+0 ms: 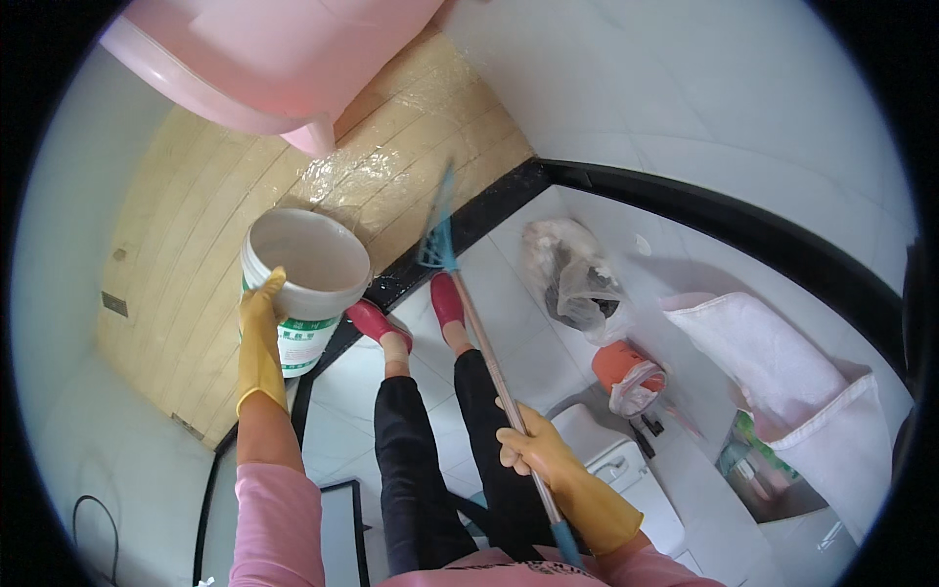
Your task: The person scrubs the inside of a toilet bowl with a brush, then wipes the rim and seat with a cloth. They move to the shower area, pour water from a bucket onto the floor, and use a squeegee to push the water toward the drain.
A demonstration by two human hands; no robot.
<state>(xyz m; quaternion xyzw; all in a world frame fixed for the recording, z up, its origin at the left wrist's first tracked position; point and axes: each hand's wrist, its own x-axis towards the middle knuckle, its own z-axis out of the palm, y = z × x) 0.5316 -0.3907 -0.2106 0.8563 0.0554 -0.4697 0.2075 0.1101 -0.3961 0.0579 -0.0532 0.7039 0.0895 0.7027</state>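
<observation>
My left hand (262,312), in a yellow rubber glove, grips the near rim of a white plastic bucket (308,290) with a green-and-white label. The thumb lies over the rim, and the bucket's mouth tilts towards me. Its pale inside shows, but I cannot tell whether liquid is left at the bottom. My right hand (539,447), gloved the same way, is closed around the metal pole (490,341) of a long-handled broom or brush. Its blue head (441,227) is blurred and lies over the black sill, beyond my red shoes.
Wet tan plank-patterned floor (411,121) lies beyond the black sill (499,191). A pink plastic tub (293,59) stands there. On my right are a plastic bag (576,286), an orange bin (623,367), a toilet (616,462) and a hanging white towel (763,352).
</observation>
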